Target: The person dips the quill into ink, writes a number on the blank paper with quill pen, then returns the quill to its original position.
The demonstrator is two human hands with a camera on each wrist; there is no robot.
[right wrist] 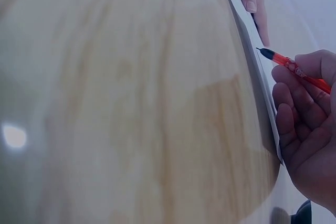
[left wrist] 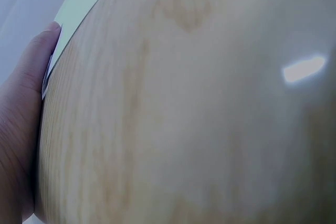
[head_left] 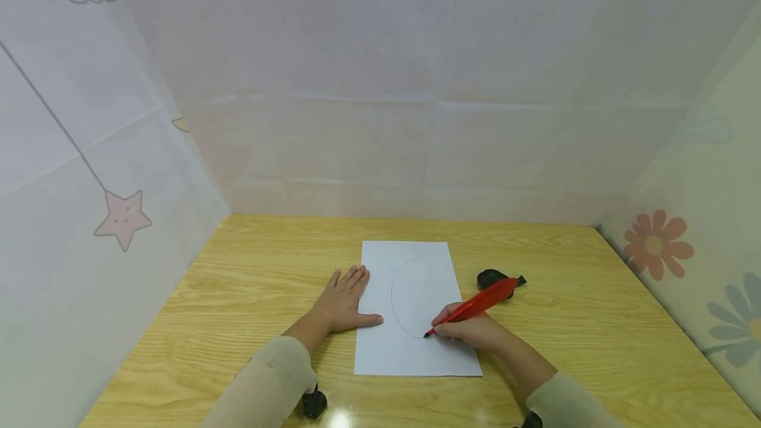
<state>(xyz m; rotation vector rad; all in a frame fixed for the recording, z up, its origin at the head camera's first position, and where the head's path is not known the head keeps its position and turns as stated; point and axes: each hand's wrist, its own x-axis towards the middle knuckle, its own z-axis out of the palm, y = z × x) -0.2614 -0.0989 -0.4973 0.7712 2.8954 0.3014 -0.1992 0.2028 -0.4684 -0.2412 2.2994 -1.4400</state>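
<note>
A white sheet of paper [head_left: 410, 355] lies on the table, with a thin curved line [head_left: 392, 296] on it like the left side of an oval. My right hand [head_left: 470, 331] pinches a red pen [head_left: 484, 297] with a wide, feather-like upper body. Its black tip [right wrist: 266, 53] is at the lower end of the curve, and the pen leans up to the right. At the sheet's left edge, my left hand [head_left: 343, 302] rests flat with fingers spread, its thumb on the paper. In the left wrist view, part of that hand [left wrist: 21, 103] shows beside the paper [left wrist: 86, 3].
A black rounded object [head_left: 491, 277] lies on the wooden table [head_left: 267, 269] right of the sheet, partly behind the pen. Pale fabric walls [head_left: 368, 84] enclose the table at the back and sides. Light reflects off the tabletop near the front.
</note>
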